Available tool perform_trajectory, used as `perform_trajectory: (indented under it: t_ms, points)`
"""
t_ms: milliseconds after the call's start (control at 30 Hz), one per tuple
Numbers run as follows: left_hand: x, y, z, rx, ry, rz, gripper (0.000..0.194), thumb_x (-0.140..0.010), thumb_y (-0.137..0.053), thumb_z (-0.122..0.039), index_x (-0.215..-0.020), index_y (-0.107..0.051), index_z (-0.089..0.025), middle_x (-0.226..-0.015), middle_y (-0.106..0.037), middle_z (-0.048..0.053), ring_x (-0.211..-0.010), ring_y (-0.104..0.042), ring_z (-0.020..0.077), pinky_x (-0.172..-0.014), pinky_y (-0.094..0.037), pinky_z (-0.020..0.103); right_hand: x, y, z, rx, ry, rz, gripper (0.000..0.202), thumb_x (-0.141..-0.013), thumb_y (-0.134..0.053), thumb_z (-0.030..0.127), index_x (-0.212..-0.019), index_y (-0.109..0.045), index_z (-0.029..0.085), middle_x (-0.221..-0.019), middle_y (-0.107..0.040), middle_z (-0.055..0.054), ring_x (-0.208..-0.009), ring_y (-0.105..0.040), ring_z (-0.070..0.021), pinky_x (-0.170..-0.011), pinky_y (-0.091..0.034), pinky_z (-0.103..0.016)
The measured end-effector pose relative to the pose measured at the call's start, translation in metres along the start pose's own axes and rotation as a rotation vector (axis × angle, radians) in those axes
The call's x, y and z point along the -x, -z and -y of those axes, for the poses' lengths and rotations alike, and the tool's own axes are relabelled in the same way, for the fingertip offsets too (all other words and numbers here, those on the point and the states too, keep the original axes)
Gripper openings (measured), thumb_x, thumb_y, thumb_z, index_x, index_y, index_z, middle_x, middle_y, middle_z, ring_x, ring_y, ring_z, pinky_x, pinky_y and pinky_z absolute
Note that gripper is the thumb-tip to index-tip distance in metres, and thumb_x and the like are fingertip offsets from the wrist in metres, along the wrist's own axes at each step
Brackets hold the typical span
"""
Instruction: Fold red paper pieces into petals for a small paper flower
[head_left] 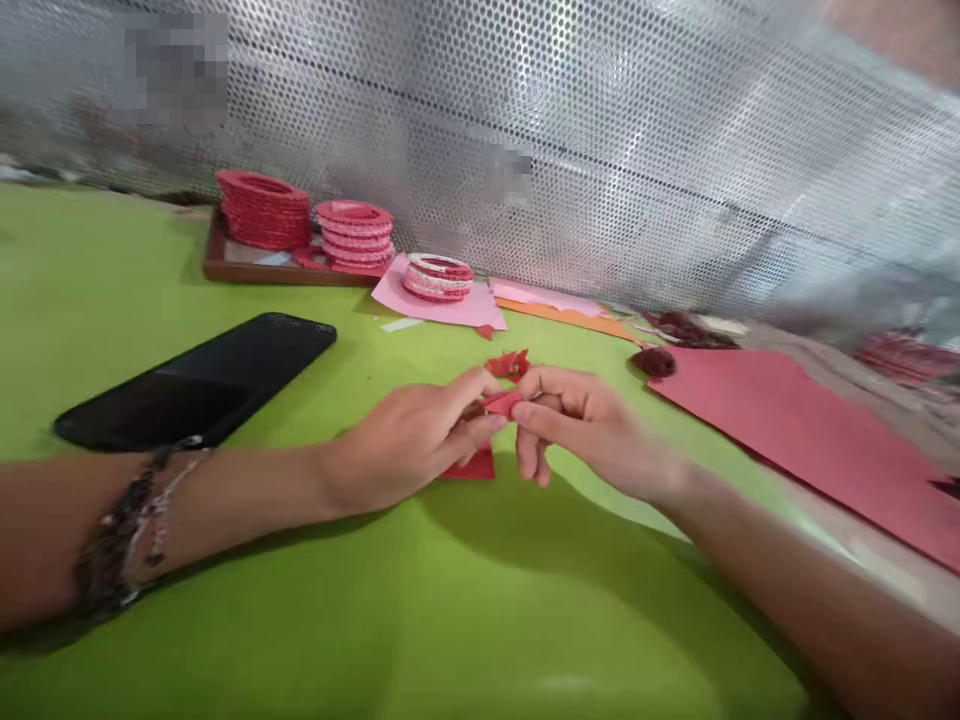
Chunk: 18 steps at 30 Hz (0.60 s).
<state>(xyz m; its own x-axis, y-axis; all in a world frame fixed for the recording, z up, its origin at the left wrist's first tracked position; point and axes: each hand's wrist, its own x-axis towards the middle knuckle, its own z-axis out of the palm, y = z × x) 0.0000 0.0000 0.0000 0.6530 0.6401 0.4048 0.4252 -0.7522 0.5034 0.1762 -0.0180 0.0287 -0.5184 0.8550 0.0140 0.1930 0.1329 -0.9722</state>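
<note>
Between the fingertips of both hands is a small folded red paper piece. My left hand pinches its left side, and my right hand grips its right side between thumb and forefinger. Just beyond the fingers, a small cluster of folded red pieces lies on the green table. A flat red paper rests partly hidden under my left hand.
A black phone lies at left. Behind stand a brown tray with stacked red and pink rings, and a ring stack on pink paper. Large red paper and a dark brown bundle lie right; perforated metal rises behind.
</note>
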Motion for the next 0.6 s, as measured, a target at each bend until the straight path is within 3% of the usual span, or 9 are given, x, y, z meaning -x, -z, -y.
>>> perform_trajectory:
  t_ms: [267, 600]
  points:
    - [-0.0018, -0.0001, 0.0022, -0.09, 0.048, 0.073, 0.024, -0.088, -0.03, -0.026, -0.064, -0.034, -0.02, -0.048, -0.047, -0.006, -0.04, -0.044, 0.0106, -0.044, -0.028, 0.021, -0.003, 0.0032, -0.0032, 0.005, -0.007, 0.026, 0.011, -0.085, -0.047, 0.014, -0.075, -0.05, 0.012, -0.053, -0.063, 0.004, -0.044, -0.057, -0.0033, -0.046, -0.049, -0.013]
    - [-0.001, 0.0012, 0.0005, 0.054, 0.008, 0.077, 0.025, -0.088, -0.028, -0.02, -0.066, -0.039, -0.019, -0.051, -0.051, -0.006, -0.044, -0.047, 0.0092, -0.05, -0.034, 0.021, -0.0015, 0.0033, -0.0049, 0.217, 0.101, -0.019, 0.008, -0.084, -0.049, 0.016, -0.076, -0.049, 0.015, -0.058, -0.059, 0.004, -0.05, -0.055, -0.005, -0.051, -0.048, -0.017]
